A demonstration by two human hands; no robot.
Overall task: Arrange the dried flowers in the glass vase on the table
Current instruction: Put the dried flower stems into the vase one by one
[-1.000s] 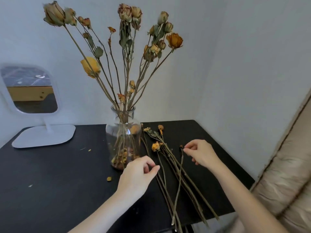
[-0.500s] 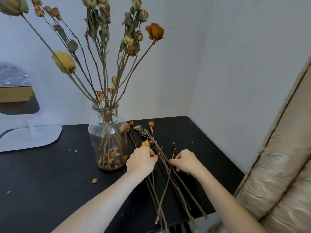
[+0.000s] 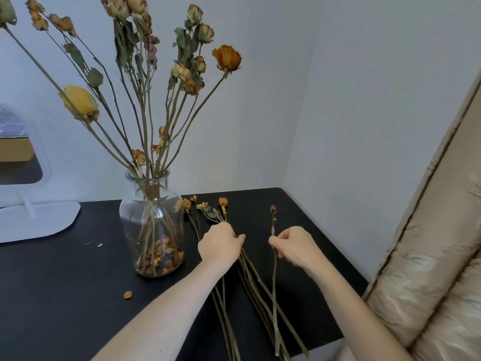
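Observation:
A clear glass vase (image 3: 151,225) stands on the black table (image 3: 52,295), holding several tall dried roses (image 3: 226,58) and loose petals at its bottom. Right of it lies a bundle of dried stems (image 3: 250,277) with small orange heads toward the wall. My left hand (image 3: 221,244) rests on the bundle with its fingers curled over the stems. My right hand (image 3: 296,246) pinches a single thin stem (image 3: 273,282) whose small bud points away from me; its lower end crosses the bundle near the table's front edge.
A white stand mirror (image 3: 31,217) sits at the back left of the table. Fallen petals (image 3: 127,294) lie in front of the vase. Walls close in behind and to the right; a beige padded cushion (image 3: 429,256) is at the right.
My right hand has drawn the single stem out to the right, apart from the bundle. My left hand has settled on the bundle. The view has swung right.

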